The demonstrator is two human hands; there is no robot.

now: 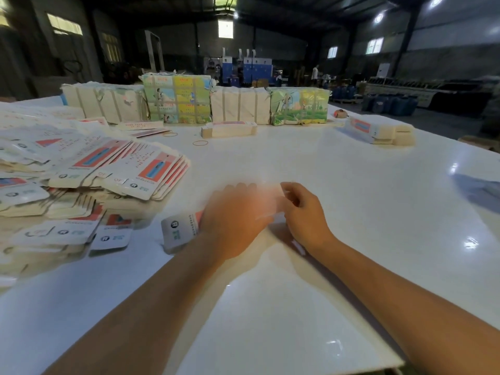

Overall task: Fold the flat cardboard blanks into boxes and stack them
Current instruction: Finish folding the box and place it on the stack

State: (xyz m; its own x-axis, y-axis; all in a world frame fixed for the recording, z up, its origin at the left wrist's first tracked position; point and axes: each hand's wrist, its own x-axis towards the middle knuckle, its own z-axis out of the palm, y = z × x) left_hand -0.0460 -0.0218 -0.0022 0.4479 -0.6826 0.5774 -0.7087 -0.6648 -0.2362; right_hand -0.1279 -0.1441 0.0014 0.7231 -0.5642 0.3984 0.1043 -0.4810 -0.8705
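Open white table [338, 185] across centre and right of frame. Blocked at left by sprawling flat blanks [89, 169]. Walled along the top by wrapped bundles [176, 100].

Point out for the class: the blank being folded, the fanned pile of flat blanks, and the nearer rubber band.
Blank being folded [180, 232], head view, on its white printed end left of the hands.
Fanned pile of flat blanks [147, 174], head view, on the top blank's red panel.
Nearer rubber band [200, 143], head view, on the loop.
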